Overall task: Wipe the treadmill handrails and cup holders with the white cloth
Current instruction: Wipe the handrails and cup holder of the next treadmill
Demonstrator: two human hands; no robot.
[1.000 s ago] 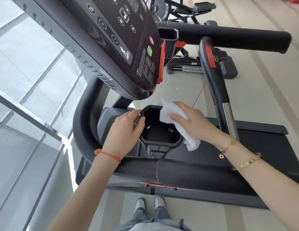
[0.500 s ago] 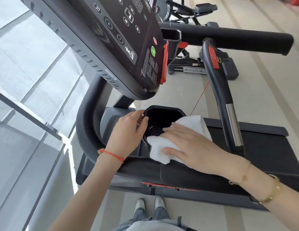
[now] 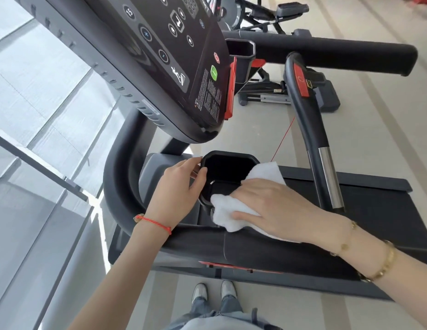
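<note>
The black cup holder sits just below the lower edge of the treadmill console, and everything here is placed against it. The left hand grips the cup holder's left rim: the thumb hooks over the inner edge while the fingers curl round the outside wall. The right hand lies on the white cloth, fingers straight and slightly spread, pressing the cloth flat over the cup holder's near right rim. One end of the cloth bunches at the holder's near corner, the other end shows beyond the hand at the holder's right edge (the middle is hidden under the palm).

A padded black handrail runs crosswise just nearer than the cup holder, passing under both wrists. A curved side handrail sweeps round the holder's left side. To the right of the holder rises an upright grip bar with a red patch near its top and a bright metal sensor section lower down. A thin red cord hangs between the console and the holder's right edge. Farther off beyond the holder, a second cup holder sits at the console's far edge beside another long black handrail.

The left wrist wears a red string bracelet, the right wrist gold bracelets
</note>
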